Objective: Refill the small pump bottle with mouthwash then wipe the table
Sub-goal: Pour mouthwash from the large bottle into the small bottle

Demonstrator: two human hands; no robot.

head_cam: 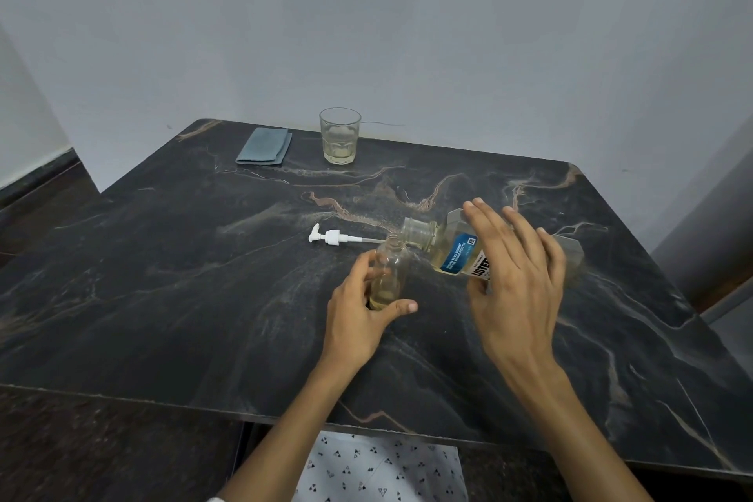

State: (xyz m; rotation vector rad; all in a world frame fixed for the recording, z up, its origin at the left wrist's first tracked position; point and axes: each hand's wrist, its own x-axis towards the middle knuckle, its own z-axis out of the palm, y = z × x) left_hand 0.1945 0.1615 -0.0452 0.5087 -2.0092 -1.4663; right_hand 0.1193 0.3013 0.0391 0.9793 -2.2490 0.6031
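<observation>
A dark marble-look table [171,265] with tan veins fills the view, pushed up against a plain pale wall [366,12], and here we are right over the action. Left hand [358,318] is wrapped around the small pump bottle [390,269], thumb curled across the near side at the base, fingers round the far side, keeping it upright on the tabletop; its neck is open, and a shallow layer of pale yellow liquid sits in the bottom. Right hand [517,285] grips the big mouthwash bottle [452,249] from above, fingers spread over its back, thumb underneath by the label, and the bottle is tipped well over to the left. Its wide uncapped mouth hangs just at the little bottle's neck, practically touching the rim; whether liquid is actually running across is too fine to make out. The yellowish mouthwash pools toward the lowered side of the big bottle. Just behind the small bottle, the white pump head [332,236] lies on its side on the table, its tube pointing right toward the bottles. Up at the far edge, a clear glass tumbler [340,137] stands with a little pale liquid in it, and to its left a folded grey-blue cloth [265,147] lies flat, well apart from both hands.
</observation>
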